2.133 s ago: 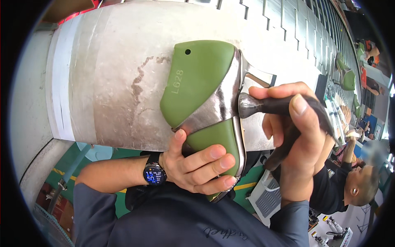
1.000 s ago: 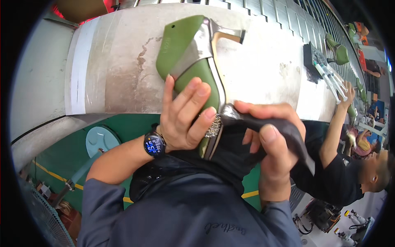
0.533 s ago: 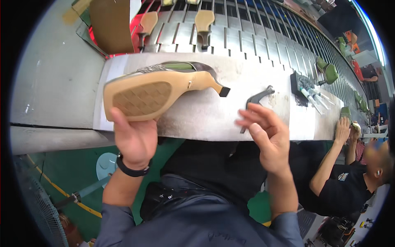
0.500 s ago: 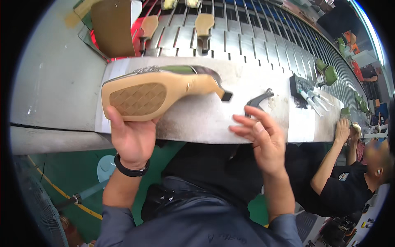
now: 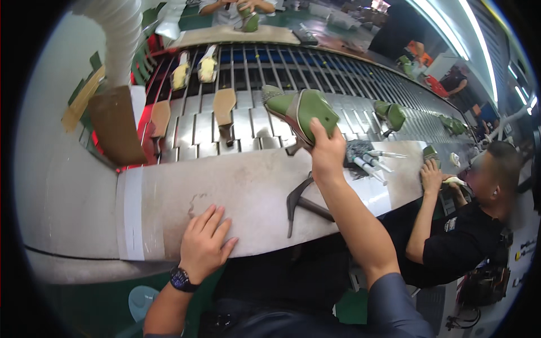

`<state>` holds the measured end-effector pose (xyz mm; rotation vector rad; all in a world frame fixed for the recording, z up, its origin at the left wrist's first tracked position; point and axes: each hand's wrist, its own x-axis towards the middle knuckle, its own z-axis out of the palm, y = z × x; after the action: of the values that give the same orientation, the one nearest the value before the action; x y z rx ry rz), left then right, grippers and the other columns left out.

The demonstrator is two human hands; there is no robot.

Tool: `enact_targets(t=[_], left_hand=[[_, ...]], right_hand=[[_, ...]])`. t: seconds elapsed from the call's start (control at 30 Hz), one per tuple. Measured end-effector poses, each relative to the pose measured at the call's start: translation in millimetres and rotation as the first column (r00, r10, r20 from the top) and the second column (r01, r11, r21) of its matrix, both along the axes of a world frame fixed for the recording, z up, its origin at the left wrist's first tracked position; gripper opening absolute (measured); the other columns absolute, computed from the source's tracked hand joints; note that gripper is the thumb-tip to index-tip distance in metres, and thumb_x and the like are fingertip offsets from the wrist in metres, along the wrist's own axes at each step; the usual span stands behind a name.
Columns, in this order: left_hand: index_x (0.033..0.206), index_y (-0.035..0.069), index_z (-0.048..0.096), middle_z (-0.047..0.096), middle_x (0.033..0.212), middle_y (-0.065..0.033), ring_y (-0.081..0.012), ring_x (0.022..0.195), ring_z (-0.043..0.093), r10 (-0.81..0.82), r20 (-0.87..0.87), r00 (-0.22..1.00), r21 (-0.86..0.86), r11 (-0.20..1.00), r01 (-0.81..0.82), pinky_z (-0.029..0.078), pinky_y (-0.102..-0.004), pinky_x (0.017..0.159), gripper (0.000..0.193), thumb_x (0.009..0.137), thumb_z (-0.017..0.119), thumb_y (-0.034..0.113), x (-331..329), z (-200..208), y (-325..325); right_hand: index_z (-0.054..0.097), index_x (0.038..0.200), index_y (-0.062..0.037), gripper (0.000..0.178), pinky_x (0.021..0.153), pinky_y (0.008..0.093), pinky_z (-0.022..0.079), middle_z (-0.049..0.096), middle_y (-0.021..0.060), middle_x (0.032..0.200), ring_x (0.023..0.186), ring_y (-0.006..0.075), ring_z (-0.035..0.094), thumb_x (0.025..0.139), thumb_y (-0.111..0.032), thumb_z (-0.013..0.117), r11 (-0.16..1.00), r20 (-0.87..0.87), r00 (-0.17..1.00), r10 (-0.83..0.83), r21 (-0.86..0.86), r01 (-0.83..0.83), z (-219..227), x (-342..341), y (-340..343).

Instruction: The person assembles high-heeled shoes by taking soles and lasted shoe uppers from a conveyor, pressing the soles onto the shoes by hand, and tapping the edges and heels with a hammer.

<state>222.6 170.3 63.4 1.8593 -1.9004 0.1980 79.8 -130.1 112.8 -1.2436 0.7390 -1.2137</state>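
My right hand (image 5: pixel 327 152) reaches out over the slatted conveyor and grips a heeled shoe on a green last (image 5: pixel 307 112) at its back end. The shoe has a glittery silver toe, which points left, and its dark heel hangs downward. My left hand (image 5: pixel 205 239) rests palm down on the bench top (image 5: pixel 248 180), fingers stretched out and holding nothing. Between my arms lies a hammer (image 5: pixel 296 203), its handle partly hidden by my right forearm.
Upturned shoes (image 5: pixel 224 107) stand on the conveyor slats (image 5: pixel 248 127) ahead. Several syringes (image 5: pixel 372 163) lie by a dark box to the right. A brown board (image 5: pixel 115 129) and a white hose (image 5: pixel 115 45) stand left. A co-worker (image 5: pixel 473 219) works at right; another person's hands (image 5: pixel 248 7) show at the far side.
My left hand has let go of the shoe it held sole up and now lies on the bench. My right hand has gone forward and holds a shoe. The view has tilted up.
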Motion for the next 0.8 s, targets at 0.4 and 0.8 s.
enact_targets(t=[0.4,0.8], left_hand=[[0.132,0.005,0.065,0.074,0.111,-0.0189,-0.0353,0.099,0.072,0.246,-0.383,0.891,0.184,0.965,-0.187,0.057,-0.0450,0.081,0.046,0.091,0.076,0.023,56,31,-70],[0.102,0.006,0.077,0.074,0.087,-0.0193,-0.0393,0.081,0.071,0.127,-0.301,0.945,0.040,0.992,-0.120,0.055,-0.0473,0.072,0.021,0.096,0.067,0.024,76,30,-246]], right_hand=[[0.063,0.134,-0.0005,0.044,0.105,0.0409,0.049,0.069,0.0174,0.126,0.119,0.0290,0.065,0.095,-0.019,0.070,0.730,-0.289,0.902,-0.320,-0.683,0.040,-16,41,-25],[0.051,0.150,-0.0013,0.052,0.080,0.0267,0.053,0.070,0.0059,0.100,0.089,0.0088,0.062,0.106,-0.025,0.063,0.947,-0.281,0.906,0.317,0.049,-0.317,-59,43,-7]])
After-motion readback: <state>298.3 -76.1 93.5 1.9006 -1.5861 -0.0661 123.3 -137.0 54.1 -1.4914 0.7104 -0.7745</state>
